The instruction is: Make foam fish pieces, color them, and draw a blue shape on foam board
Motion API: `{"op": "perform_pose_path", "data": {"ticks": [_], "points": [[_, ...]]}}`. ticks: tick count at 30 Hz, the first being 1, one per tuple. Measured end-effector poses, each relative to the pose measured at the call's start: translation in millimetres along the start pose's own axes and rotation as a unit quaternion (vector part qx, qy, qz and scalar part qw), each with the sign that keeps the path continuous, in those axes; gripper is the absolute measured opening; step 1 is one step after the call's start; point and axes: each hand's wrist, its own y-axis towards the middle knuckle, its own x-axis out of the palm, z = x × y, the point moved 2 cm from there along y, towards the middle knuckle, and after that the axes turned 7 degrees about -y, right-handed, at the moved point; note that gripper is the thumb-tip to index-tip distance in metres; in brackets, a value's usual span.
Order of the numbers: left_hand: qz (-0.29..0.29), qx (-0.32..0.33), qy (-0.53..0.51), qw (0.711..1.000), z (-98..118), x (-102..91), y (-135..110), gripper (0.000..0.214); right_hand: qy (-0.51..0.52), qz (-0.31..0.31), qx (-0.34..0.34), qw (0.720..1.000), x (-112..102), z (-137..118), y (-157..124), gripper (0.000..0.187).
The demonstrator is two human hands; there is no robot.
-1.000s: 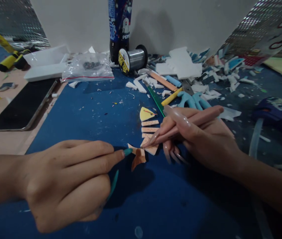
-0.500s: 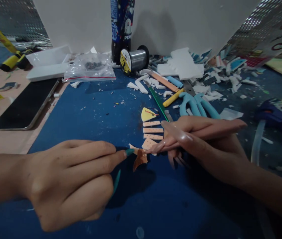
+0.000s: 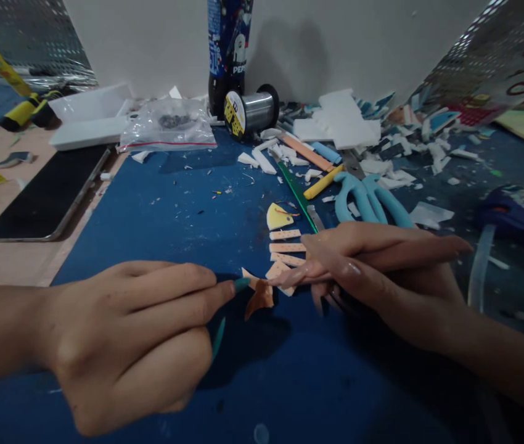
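Observation:
My left hand has its fingers curled, and a long teal nail meets the edge of a small orange-brown tail-shaped piece. My right hand is closed round slim pink tweezers, whose pointed end reaches the same piece from the right. Just behind lies a column of small flat parts: a pale orange dotted piece, several dotted strips, and a yellow rounded wedge with a thin red wire on it. My right fingers partly cover the column's right side.
Behind my right hand lie light-blue scissors, a green stick and white scraps. A wire spool and a bottle stand at the back. A phone lies left, a dark blue glue gun right.
The view has shifted very slightly. The tweezers' back end sits a little lower, and the dotted parts lie a little lower and turned. Both hands keep about the same place and hold.

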Motion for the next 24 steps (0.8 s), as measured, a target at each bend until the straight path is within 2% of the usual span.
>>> {"op": "perform_pose_path", "data": {"ticks": [2,6,9,14,17,21,24], "points": [[0.002,-0.005,-0.003,1.0,0.9,0.5,-1.1,0.025,-0.012,-0.016,-0.007,1.0,0.4,-0.4,-0.5,0.021],[0.008,-0.003,0.002,1.0,0.3,-0.7,-0.8,0.025,-0.018,-0.004,-0.002,1.0,-1.9,-0.1,-3.3,0.019],[-0.001,0.015,-0.006,1.0,-1.4,-2.3,1.3,0.021,-0.014,-0.03,0.002,0.999,-1.1,-0.5,-4.1,0.02],[-0.006,0.022,-0.019,1.0,-2.2,-3.3,2.3,0.021,-0.036,0.006,0.008,0.999,-0.9,-0.8,-3.1,0.02],[-0.004,0.021,-0.012,1.0,-1.4,-3.4,1.2,0.02,-0.034,-0.017,0.018,0.999,-0.7,0.0,-4.2,0.023],[-0.007,0.022,-0.006,1.0,-1.3,-3.2,1.0,0.019,-0.048,0.011,0.016,0.999,-2.9,-0.3,-5.0,0.022],[-0.005,0.022,-0.014,1.0,-2.1,-2.8,1.9,0.016,-0.054,-0.012,0.024,0.998,-1.8,-0.9,-4.7,0.024]]}}
